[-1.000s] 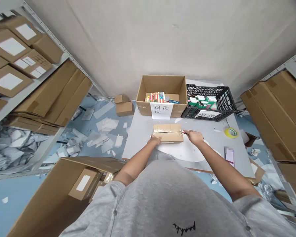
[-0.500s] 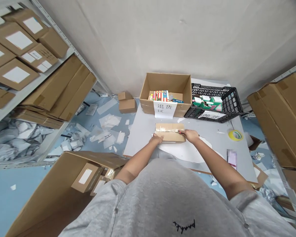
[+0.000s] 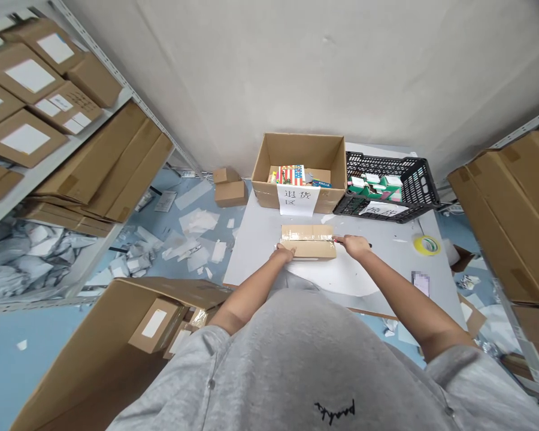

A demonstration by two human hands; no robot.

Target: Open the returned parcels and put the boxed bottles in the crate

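Observation:
A small brown cardboard box [image 3: 308,240], sealed with clear tape along its top, lies on the grey table [image 3: 260,239] in front of me. My left hand [image 3: 282,253] rests against the box's left end with its fingers curled onto it. At the box's right end, my right hand [image 3: 354,246] is closed around a thin dark tool [image 3: 368,245] whose end pokes out to the right. A red tip shows by the box's top right corner. The box sits partly on a white sheet [image 3: 341,275].
Behind the box stand an open carton [image 3: 269,161] with a paper label and a black plastic crate [image 3: 415,179] of small packs. A tape roll [image 3: 426,244] lies to the right. A large open carton [image 3: 94,353] is on the floor at my left. Shelves of boxes flank both sides.
My right hand slid left along the box's top, then came back to its right end. My left hand stayed at the left end.

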